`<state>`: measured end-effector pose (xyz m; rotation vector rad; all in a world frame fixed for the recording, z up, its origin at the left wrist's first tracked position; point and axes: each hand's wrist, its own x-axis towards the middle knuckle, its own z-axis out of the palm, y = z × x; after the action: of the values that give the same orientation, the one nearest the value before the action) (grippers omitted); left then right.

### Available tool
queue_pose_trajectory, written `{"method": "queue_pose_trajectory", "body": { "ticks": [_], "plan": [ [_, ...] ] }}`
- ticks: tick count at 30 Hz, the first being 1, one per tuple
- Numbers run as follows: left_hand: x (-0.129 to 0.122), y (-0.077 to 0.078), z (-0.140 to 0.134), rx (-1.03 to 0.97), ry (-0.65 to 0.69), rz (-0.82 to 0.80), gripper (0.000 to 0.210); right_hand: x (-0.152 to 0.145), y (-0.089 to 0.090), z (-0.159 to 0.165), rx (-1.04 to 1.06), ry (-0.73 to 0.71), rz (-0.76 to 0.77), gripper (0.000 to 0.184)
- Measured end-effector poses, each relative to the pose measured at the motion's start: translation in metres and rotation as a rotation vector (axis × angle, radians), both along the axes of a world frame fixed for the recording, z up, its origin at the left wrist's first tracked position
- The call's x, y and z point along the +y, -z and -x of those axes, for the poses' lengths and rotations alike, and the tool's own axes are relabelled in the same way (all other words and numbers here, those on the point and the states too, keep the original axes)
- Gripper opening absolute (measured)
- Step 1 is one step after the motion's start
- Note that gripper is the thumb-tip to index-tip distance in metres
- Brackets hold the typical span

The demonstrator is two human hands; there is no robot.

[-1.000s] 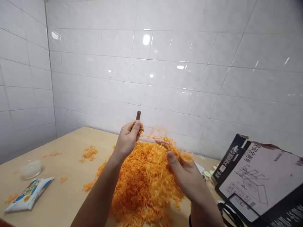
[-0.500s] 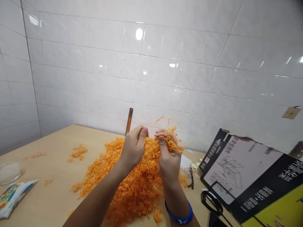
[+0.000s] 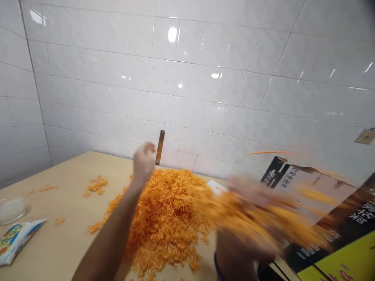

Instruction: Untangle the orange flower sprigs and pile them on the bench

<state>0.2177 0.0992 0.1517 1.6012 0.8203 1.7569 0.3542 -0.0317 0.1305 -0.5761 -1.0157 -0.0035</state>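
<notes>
A large heap of small, branching orange pieces (image 3: 166, 210), plastic-looking, lies in the middle of the table. My left hand (image 3: 143, 160) is raised above the heap's back left side. Its fingers are closed, and a thin orange strand shows at their tips. On the right, my right hand (image 3: 254, 191) is smeared by motion, its fingers around a long blurred bunch of orange pieces (image 3: 240, 214). This bunch stretches from the heap's right side across the front of the printed carton. A blue wristband (image 3: 218, 267) shows partly on my right wrist.
A brown upright strip (image 3: 160, 148) stands behind the heap by the tiled wall (image 3: 123, 105). The black, white and yellow carton (image 3: 322, 187) leans on the right. At left are a clear round container (image 3: 12, 210), a colourful packet (image 3: 19, 238) and a small orange cluster (image 3: 96, 185).
My hands have moved apart: the left went left and up, the right swung right and down with the orange bunch. The glasses by the carton are now largely hidden.
</notes>
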Motion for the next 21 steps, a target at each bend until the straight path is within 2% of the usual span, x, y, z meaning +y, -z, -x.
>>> {"method": "queue_pose_trajectory", "body": {
  "ticks": [1, 3, 5, 7, 11, 14, 16, 19, 21],
  "plan": [
    [0.007, -0.002, 0.006, -0.017, -0.053, 0.016, 0.031, -0.01, -0.004, -0.007, 0.03, 0.044, -0.16, 0.038],
    [0.015, -0.003, 0.012, 0.067, -0.057, -0.007, 0.027, -0.019, -0.013, -0.017, 0.111, -0.012, -0.214, 0.026],
    [0.012, 0.0, 0.008, 0.256, 0.038, -0.016, 0.024, -0.013, -0.021, -0.019, 0.172, -0.158, -0.101, 0.022],
    [0.007, 0.006, -0.004, 0.436, 0.122, -0.032, 0.028, 0.004, -0.026, -0.016, 0.232, -0.263, 0.029, 0.025],
    [0.014, 0.021, -0.024, 0.6, 0.186, -0.08, 0.038, 0.034, -0.023, -0.009, 0.322, -0.34, 0.17, 0.034],
    [0.025, 0.025, -0.029, 0.581, 0.235, -0.041, 0.04, 0.045, -0.015, -0.01, 0.42, -0.35, 0.23, 0.038],
    [0.025, 0.022, -0.028, 0.496, 0.319, 0.013, 0.041, 0.05, -0.011, -0.011, 0.492, -0.333, 0.281, 0.037],
    [0.008, 0.014, -0.023, 0.399, 0.542, 0.077, 0.051, 0.058, -0.007, -0.009, 0.542, -0.257, 0.312, 0.036],
    [-0.01, 0.009, -0.02, 0.426, 0.624, 0.004, 0.053, 0.063, -0.005, -0.006, 0.542, -0.177, 0.285, 0.035]
  ]
}}
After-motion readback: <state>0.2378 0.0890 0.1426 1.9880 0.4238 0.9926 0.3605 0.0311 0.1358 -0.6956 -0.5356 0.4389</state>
